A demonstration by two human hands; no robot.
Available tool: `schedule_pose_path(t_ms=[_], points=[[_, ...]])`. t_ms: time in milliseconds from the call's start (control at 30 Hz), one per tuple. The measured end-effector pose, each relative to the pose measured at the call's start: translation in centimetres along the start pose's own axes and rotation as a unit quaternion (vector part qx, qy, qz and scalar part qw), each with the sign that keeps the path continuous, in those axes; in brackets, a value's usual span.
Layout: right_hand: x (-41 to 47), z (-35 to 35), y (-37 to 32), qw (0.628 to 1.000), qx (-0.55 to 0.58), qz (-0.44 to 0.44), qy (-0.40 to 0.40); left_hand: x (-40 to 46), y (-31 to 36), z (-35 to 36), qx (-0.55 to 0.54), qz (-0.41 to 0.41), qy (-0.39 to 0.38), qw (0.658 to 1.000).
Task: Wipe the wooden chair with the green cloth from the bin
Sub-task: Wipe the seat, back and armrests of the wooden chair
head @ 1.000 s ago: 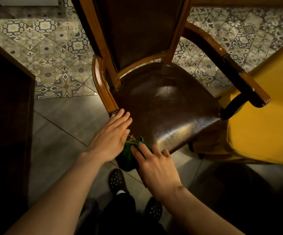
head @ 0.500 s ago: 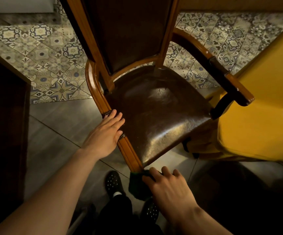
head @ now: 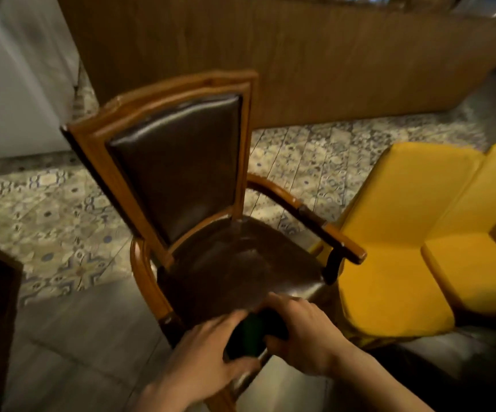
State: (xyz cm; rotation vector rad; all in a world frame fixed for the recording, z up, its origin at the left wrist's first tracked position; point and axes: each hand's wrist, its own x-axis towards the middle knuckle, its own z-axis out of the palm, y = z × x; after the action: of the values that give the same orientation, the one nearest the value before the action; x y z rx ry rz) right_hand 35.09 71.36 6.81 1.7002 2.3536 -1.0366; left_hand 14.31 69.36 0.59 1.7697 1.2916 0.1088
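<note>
Head view: at the wooden chair (head: 181, 173)'s front corner, the left hand (head: 202, 361) is laid flat and loosely spread beside the green cloth (head: 248, 337), which is gripped by the curled right hand (head: 303, 334). Firm, overlapping strokes along the rail would be advised.
</note>
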Motion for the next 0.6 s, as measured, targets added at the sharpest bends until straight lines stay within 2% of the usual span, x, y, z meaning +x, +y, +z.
schedule_pose_path(t_ms=[133,333,600], points=[[0.5,-5.8,-1.9,0.997,-0.006,-0.014,0.073,1.7,4.0,-6.0,0.053,0.062,0.103,0.991],[0.1,-11.7,-2.2,0.978,-0.085,-0.021,0.191,4.8,10.0,-12.1,0.151,0.141,0.223,0.953],[2.6,-14.5,4.0,0.968,-0.128,0.006,0.216,12.1,13.9,-11.1,0.187,0.143,0.238,0.942]])
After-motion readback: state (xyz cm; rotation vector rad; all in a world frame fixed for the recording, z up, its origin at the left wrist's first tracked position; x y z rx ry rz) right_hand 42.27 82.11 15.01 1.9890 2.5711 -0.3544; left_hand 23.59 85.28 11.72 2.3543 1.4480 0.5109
